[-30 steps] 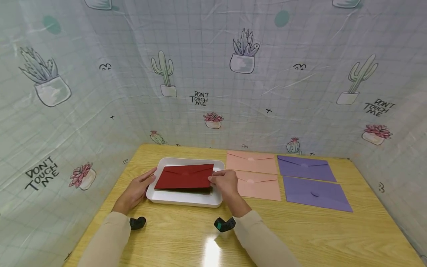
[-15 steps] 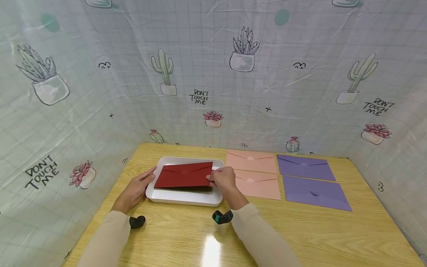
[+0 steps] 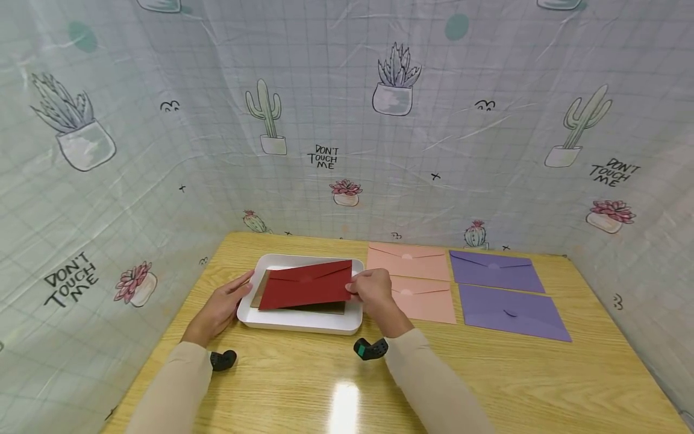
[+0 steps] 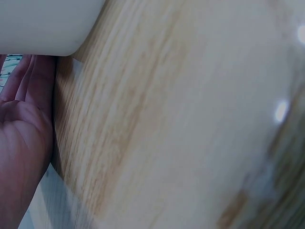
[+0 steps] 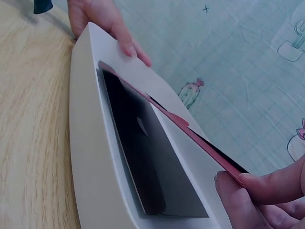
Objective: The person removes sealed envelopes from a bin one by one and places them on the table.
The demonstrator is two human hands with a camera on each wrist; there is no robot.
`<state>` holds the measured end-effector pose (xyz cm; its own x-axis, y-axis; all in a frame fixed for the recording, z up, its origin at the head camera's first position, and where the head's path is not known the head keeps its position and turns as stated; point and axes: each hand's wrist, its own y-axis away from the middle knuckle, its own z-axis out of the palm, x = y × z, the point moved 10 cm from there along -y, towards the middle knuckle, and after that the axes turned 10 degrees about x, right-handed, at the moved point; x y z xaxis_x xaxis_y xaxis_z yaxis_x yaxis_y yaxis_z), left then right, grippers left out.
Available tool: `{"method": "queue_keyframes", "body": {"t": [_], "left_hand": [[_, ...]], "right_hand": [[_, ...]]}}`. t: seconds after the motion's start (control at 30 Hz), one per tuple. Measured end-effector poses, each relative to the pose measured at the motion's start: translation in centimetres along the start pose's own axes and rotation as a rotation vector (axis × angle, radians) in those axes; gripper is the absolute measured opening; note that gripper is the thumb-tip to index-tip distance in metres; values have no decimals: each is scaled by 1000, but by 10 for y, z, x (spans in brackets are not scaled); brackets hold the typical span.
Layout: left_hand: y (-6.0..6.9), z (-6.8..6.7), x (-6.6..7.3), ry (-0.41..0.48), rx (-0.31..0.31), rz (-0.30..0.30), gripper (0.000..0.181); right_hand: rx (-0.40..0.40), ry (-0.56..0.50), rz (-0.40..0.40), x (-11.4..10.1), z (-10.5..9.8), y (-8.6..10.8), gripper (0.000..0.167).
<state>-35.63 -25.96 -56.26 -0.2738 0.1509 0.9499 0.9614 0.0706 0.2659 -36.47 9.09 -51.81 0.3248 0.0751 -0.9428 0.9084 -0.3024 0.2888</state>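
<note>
My right hand (image 3: 375, 290) pinches the right edge of a red envelope (image 3: 306, 288) between thumb and fingers. The envelope slants above a white tray (image 3: 298, 328), its right end lifted; in the right wrist view its lower left end hangs close to the tray's far end. Underneath lies a brownish envelope (image 3: 259, 296), mostly covered in the head view and dark in the right wrist view (image 5: 143, 143). At the tray's left end, my left hand (image 3: 221, 306) holds the side, its thumb over the rim and fingers along the outer wall.
Two pink envelopes (image 3: 414, 261) lie right of the tray, one behind the other. Beyond them are two purple envelopes (image 3: 512, 313), laid out likewise. The wooden table (image 3: 282, 380) meets a patterned curtain (image 3: 303, 205) at the back and left.
My right hand has drawn the red envelope to the right and raised its right end slightly, baring more of the brownish envelope at the left. The left hand stays at the tray.
</note>
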Motion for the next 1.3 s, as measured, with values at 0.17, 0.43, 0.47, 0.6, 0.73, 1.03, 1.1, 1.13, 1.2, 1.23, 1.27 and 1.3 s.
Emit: {"method": "queue_keyframes", "body": {"t": [0.17,0.43,0.47,0.6,0.73,1.03,1.1,1.13,1.2,1.23,1.27,1.3], "left_hand": [[-1,0,-1,1,-1,-3,60],[-2,1,-1,-10,-9,-16,60],[-2,1,-1,-11,-7,-16,60],[-2,0,-1,-15,0,-23,61],[-4,-1,-1,-10,-2,-27,61],[-1,0,-1,-7,-11,-14,61],[-1,-1,-1,-9,-6,-12,61],[-1,-1,0,-10,-4,-10,61],[-2,-1,1,-13,1,-8,61],[-2,-1,1,-13,0,-9,61],[-2,-2,1,-13,-3,-9,61],[-2,-2,1,-13,-4,-10,61]], "right_hand": [[4,-33,20,0,-10,-2,10],[17,-16,-2,-5,-23,-3,11],[17,-19,-5,-5,-24,-3,11],[20,-31,0,-5,-29,-4,10],[21,-46,12,-3,-34,-7,10],[-2,-46,-23,-6,-50,-8,12],[-2,-43,-30,-6,-54,-7,12],[0,-39,-34,-6,-57,-7,12],[4,-37,-41,-7,-63,-7,12],[4,-38,-40,-6,-65,-7,13],[5,-36,-39,-6,-67,-7,12],[6,-38,-37,-5,-70,-7,12]]}}
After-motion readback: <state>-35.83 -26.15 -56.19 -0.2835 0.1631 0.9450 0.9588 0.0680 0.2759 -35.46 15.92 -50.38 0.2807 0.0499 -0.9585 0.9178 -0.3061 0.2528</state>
